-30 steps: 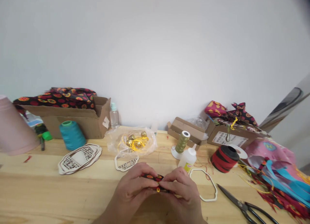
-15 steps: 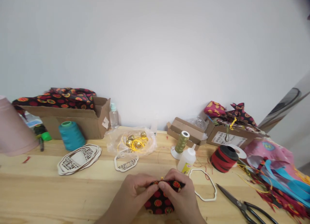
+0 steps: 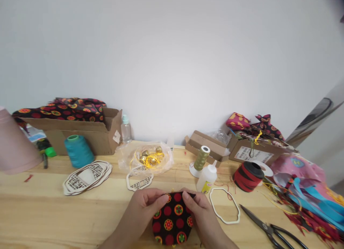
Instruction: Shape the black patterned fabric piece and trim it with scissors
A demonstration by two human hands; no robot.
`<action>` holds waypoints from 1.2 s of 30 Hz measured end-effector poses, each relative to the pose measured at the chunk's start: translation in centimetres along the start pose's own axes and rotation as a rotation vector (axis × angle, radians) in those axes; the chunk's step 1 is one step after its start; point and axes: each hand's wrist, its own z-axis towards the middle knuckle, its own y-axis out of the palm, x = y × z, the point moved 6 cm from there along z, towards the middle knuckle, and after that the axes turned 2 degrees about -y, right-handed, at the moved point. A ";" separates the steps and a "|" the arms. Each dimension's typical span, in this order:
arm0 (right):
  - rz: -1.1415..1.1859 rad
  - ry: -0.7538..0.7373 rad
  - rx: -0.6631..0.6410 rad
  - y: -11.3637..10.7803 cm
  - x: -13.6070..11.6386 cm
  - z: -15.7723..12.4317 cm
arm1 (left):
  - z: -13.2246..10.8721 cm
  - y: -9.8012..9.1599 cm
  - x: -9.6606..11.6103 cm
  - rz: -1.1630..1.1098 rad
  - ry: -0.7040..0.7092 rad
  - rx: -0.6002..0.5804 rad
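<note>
Between my two hands is a rounded piece of black fabric (image 3: pixel 173 220) printed with red dots and bright flower circles. My left hand (image 3: pixel 146 209) pinches its upper left edge, thumb on the near face. At the upper right edge my right hand (image 3: pixel 199 209) grips it the same way. A small yellow bit shows at the top edge. The fingers behind the cloth are hidden. Just right of my right hand lies a thin pale frame (image 3: pixel 238 218), with a white glue bottle (image 3: pixel 206 179) standing behind it.
Black-handled scissors (image 3: pixel 266 227) lie at right, near ribbons and scraps (image 3: pixel 317 202). Behind are a gold thread spool (image 3: pixel 202 158), a red-black roll (image 3: pixel 247 176) and a bag of bells (image 3: pixel 123 163). Lattice frames (image 3: pixel 80 181), a teal thread cone (image 3: pixel 78 152) and a cardboard box (image 3: pixel 94 136) sit left.
The fabric piece has been opened out, so more of its printed face shows. My hands have moved apart along its top edge, the left one a little leftward.
</note>
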 end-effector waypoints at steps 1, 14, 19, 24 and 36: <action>-0.038 -0.021 -0.010 0.1 -0.1 0.0 | 0.1 -0.2 -0.1 0.021 -0.005 0.030; -0.105 -0.091 0.023 0.2 -0.3 0.2 | 0.3 0.5 -0.6 0.028 -0.062 0.022; -0.085 -0.068 0.060 -0.7 0.2 0.2 | 0.2 0.7 -0.4 -0.092 -0.036 -0.109; -0.141 -0.067 0.068 -0.9 0.2 0.1 | 0.2 0.8 -0.5 -0.102 -0.010 -0.138; -0.295 -0.090 0.132 -0.7 -0.2 0.2 | 0.1 0.6 -0.5 0.051 -0.032 0.008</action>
